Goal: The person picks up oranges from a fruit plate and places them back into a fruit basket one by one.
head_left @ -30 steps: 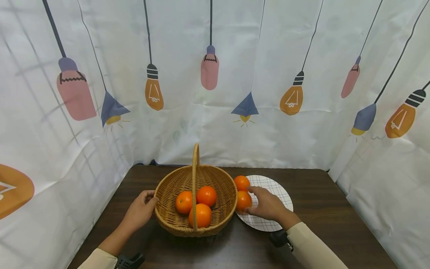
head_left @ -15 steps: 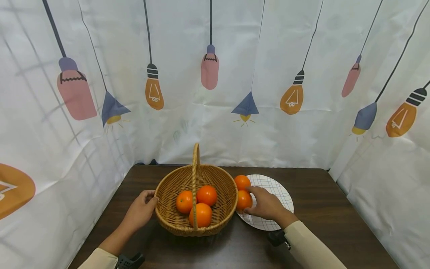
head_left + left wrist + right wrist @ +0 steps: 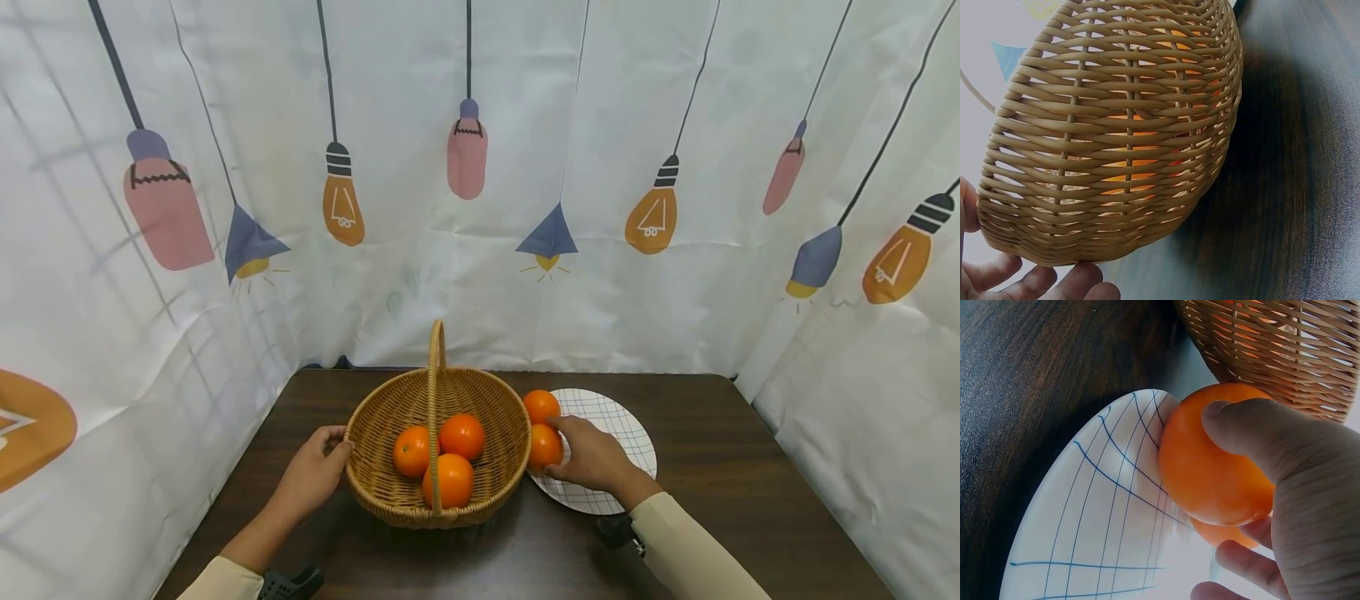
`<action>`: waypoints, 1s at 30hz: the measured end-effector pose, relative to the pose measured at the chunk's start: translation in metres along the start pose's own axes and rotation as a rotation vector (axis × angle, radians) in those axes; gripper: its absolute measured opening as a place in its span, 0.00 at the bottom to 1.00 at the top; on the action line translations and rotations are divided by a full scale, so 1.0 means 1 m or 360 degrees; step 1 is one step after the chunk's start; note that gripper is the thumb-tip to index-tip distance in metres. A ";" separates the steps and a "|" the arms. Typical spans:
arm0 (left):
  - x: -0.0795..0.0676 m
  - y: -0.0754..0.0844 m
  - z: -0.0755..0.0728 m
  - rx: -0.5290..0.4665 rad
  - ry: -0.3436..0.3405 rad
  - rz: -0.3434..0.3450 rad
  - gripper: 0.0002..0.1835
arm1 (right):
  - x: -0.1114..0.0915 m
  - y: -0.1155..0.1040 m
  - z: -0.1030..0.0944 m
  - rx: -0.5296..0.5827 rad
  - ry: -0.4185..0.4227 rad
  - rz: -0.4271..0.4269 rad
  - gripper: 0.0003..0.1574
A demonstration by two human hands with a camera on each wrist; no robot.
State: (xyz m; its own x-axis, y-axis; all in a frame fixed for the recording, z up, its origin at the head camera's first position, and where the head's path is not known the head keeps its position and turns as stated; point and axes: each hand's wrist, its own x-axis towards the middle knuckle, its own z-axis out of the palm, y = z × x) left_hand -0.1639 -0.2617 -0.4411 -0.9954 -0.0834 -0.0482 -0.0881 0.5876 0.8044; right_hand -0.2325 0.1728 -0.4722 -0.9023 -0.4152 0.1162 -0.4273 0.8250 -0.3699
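Observation:
A wicker basket [image 3: 371, 450] with a tall arched handle holds three oranges [image 3: 462, 436]. My left hand [image 3: 309, 473] pinches the left side of its rim; the left wrist view has the thumb and fingers on either side of the weave [image 3: 1116, 137]. To the right, my right hand [image 3: 596, 457] grips an orange [image 3: 1191, 469] at the plate's left side. Its thumb lies on top of the fruit, with fingers partly hidden behind. A second orange [image 3: 541, 406] sits just behind the gripped one. Both are close against the basket's right side.
The round white plate [image 3: 633, 437] with blue grid lines lies right of the basket on a dark wooden table [image 3: 720, 467]. A white curtain [image 3: 480, 292] printed with lamps hangs behind the table and along both sides.
My right hand has closed slightly around the nearer orange, its thumb and fingers shifting a little leftward. My left hand and the basket stay where they were.

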 end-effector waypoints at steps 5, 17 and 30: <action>0.000 0.000 0.001 0.0003 0.0005 0.0005 0.28 | -0.001 0.001 0.001 -0.0017 0.0020 -0.0001 0.47; -0.001 0.001 0.001 -0.0109 -0.0019 -0.0006 0.28 | -0.008 0.008 -0.006 0.0014 0.0023 0.0043 0.45; 0.001 0.001 0.000 -0.0037 -0.0017 0.0005 0.28 | -0.014 0.010 -0.034 0.0035 0.0088 0.0072 0.45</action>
State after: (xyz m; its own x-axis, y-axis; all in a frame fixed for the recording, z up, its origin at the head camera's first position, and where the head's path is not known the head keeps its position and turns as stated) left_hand -0.1649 -0.2614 -0.4403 -0.9960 -0.0726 -0.0519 -0.0841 0.5692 0.8179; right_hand -0.2266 0.1998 -0.4464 -0.9226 -0.3555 0.1496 -0.3854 0.8336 -0.3957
